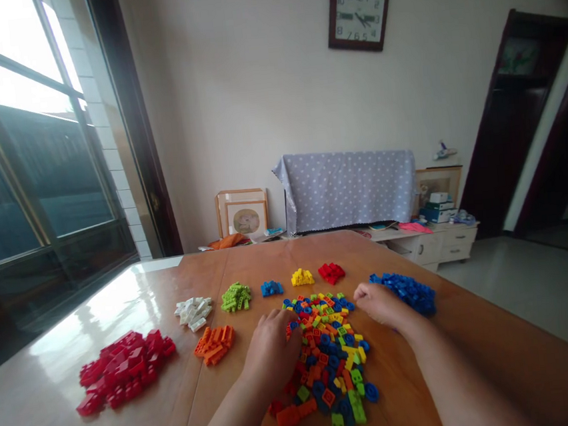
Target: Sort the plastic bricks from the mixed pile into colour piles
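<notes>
Left hand (274,344) curled over left edge of mixed toy-brick pile (331,349); right hand (377,302) bunched, pile just leftward. Either grasping: cannot tell.

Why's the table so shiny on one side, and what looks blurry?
In the head view, the table glares at left, probably from the bright window; the right forearm blurs near the bottom edge; the clock leans, perhaps lens distortion.

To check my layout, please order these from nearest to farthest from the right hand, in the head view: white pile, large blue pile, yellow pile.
From the right hand:
1. Large blue pile, beside it, right.
2. Yellow pile, to its left.
3. White pile, farther left.
</notes>
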